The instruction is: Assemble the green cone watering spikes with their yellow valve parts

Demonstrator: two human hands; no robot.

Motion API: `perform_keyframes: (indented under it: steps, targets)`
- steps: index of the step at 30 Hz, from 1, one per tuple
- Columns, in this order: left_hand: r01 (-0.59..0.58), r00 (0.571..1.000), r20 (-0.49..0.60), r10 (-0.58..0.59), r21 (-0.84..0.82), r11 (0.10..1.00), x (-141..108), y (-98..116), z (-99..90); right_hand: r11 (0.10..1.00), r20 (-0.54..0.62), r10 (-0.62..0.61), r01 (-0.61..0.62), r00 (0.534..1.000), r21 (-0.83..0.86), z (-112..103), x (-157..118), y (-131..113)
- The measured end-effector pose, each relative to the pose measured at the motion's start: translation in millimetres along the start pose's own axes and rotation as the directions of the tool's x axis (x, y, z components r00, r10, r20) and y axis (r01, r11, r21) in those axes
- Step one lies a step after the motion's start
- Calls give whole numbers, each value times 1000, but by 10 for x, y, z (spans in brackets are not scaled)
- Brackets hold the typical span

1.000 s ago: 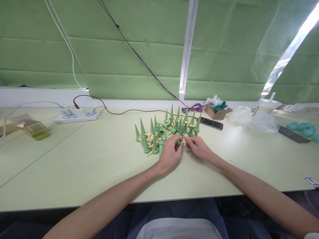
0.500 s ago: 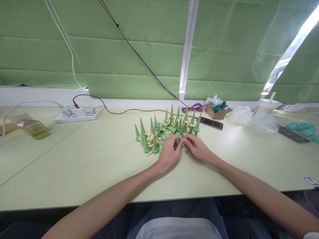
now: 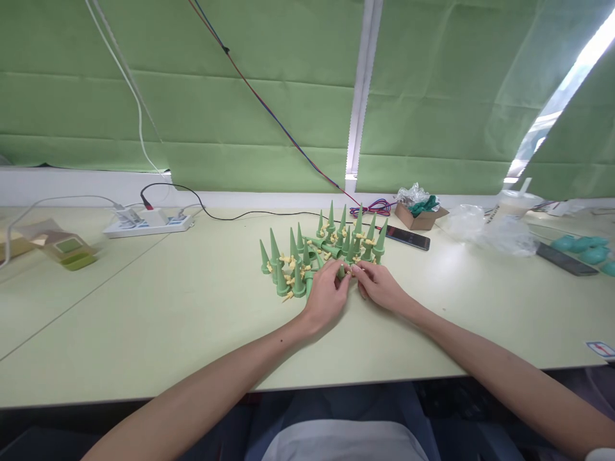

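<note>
My left hand (image 3: 327,293) is closed around a green cone-shaped watering spike (image 3: 341,271), most of which the fingers hide. A small yellow valve piece (image 3: 349,273) shows between the two hands, at the spike's end. My right hand (image 3: 379,286) pinches this yellow piece with thumb and forefinger, the fingertips almost touching the left hand's. Just beyond and left of the hands stand several green spikes (image 3: 298,280), points up, with yellow valve pieces (image 3: 288,296) at their sides. A few spikes (image 3: 330,249) lie on their sides among them.
On the table (image 3: 192,320), a white power strip (image 3: 148,224) and a yellow-green packet (image 3: 72,250) lie left. Behind right are a phone (image 3: 407,237), a cardboard box (image 3: 419,219), a plastic bag (image 3: 509,237) with a cup, another phone (image 3: 567,259) and teal pieces (image 3: 593,255). A black cable (image 3: 259,212) runs along the back.
My right hand has shifted very slightly at the yellow valve piece, its fingers a little closer together. The left hand and the standing spikes look the same.
</note>
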State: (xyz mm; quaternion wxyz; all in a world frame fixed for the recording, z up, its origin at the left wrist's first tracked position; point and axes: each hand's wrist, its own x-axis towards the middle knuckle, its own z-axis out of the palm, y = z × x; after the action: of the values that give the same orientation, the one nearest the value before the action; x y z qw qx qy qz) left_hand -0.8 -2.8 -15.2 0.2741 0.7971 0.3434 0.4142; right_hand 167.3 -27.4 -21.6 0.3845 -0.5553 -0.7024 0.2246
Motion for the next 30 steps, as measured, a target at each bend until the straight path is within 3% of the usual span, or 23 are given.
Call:
perform_keyframes:
  steps: [6,23,30]
  targets:
    - [26,999,-36,-25,11,1000,9,-7,0,996,46,-34,30,998,89,-4,-17,-5]
    - [12,1000,3,-12,-35,999,-9,18,-7,998,4,-56,56,998,-41,-2,7,21]
    - [54,997,-57,-57,-45,998,-2,-20,8,996,18,-53,54,998,-68,4,-7,1]
